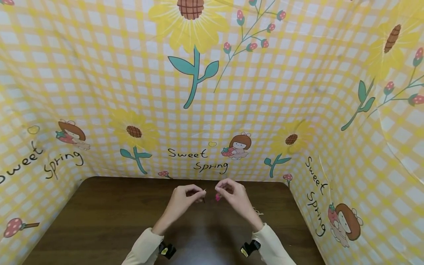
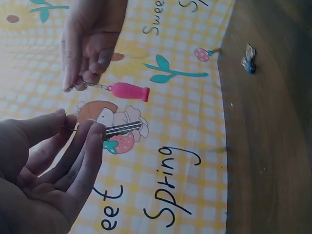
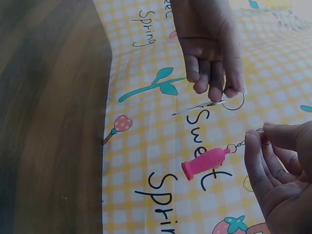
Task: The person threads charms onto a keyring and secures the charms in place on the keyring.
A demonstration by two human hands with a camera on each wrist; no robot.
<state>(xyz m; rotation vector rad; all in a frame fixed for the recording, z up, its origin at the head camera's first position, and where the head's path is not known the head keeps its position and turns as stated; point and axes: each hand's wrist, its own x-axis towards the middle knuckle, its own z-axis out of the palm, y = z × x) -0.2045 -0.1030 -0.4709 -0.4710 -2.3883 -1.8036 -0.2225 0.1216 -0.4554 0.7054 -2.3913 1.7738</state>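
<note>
My left hand [image 1: 184, 200] pinches a thin metal ring [image 3: 235, 102] with a silver key [image 2: 123, 130] hanging from it. To its right, my right hand [image 1: 236, 198] pinches the end of a short metal chain [image 3: 238, 145] between thumb and forefinger. From that chain dangles a bright pink bottle-shaped keychain charm [image 3: 207, 162], which shows only as a small pink spot in the head view. The hands face each other above the table with a small gap between them. Key and charm are apart.
Beneath the hands lies a dark brown wooden table [image 1: 109, 217]. A small crumpled blue and beige object [image 2: 249, 59] rests on it, near the right wrist in the head view. Yellow checked cloth [image 1: 185, 129] walls the back and both sides.
</note>
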